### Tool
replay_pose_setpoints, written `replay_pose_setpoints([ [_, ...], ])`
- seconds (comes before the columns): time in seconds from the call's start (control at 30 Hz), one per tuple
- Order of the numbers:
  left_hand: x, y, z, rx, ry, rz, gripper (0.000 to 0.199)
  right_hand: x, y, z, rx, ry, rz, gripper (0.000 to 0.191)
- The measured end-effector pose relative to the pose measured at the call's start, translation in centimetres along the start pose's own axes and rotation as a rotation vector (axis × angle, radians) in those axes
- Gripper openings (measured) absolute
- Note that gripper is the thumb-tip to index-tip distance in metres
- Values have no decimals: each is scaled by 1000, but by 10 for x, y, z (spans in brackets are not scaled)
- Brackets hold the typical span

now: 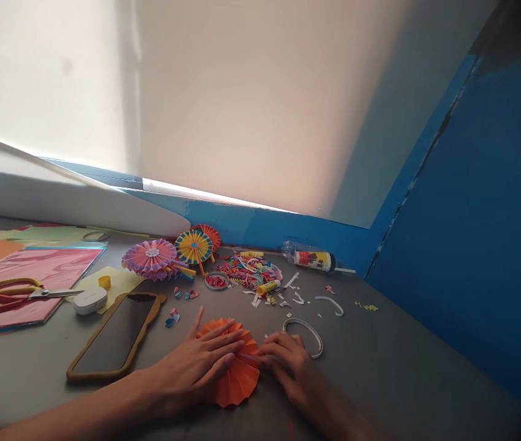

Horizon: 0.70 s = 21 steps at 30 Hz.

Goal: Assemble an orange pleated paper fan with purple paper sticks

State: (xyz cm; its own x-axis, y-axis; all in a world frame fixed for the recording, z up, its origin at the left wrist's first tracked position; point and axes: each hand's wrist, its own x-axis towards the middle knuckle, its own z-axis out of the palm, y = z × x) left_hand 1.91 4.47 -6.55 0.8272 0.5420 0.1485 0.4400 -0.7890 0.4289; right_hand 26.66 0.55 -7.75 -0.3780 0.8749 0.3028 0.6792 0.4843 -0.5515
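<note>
An orange pleated paper rosette [235, 373] lies on the grey tabletop [402, 373] in front of me. My left hand [196, 367] presses across its left side, fingers together and thumb raised. My right hand [288, 367] grips its right edge with curled fingers, hiding part of the rosette. A thin strip [248, 356] seems to run between my hands, though its material is hard to tell. Just beyond my right hand lies a curled white paper loop [305, 338].
Finished pink [152, 259], yellow-blue [193, 247] and red-orange [209, 236] rosettes stand at the back, beside a heap of paper scraps [251, 272], a glue stick [268, 288] and a plastic bottle [310, 259]. Scissors [26, 293] rest on a pink sheet [35, 275], near a phone [116, 337]. A blue wall [453, 214] closes the right.
</note>
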Motion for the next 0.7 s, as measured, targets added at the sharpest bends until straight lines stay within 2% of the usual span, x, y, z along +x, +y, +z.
replay_pose_setpoints([
  [0.1, 1, 1, 3, 1, 12, -25, 44, 4, -5, 4, -42, -50, 27, 13],
  [0.17, 2, 2, 3, 7, 34, -23, 44, 6, -5, 6, -55, -59, 36, 14],
  [0.5, 1, 2, 5, 31, 83, -14, 44, 3, 1, 9, -89, -3, 26, 13],
  [0.6, 0, -4, 3, 25, 188, -68, 43, 3, 4, 9, -104, -3, 12, 12],
  [0.7, 0, -13, -1, 29, 314, -106, 33, 3, 6, 8, -134, 32, 25, 14],
])
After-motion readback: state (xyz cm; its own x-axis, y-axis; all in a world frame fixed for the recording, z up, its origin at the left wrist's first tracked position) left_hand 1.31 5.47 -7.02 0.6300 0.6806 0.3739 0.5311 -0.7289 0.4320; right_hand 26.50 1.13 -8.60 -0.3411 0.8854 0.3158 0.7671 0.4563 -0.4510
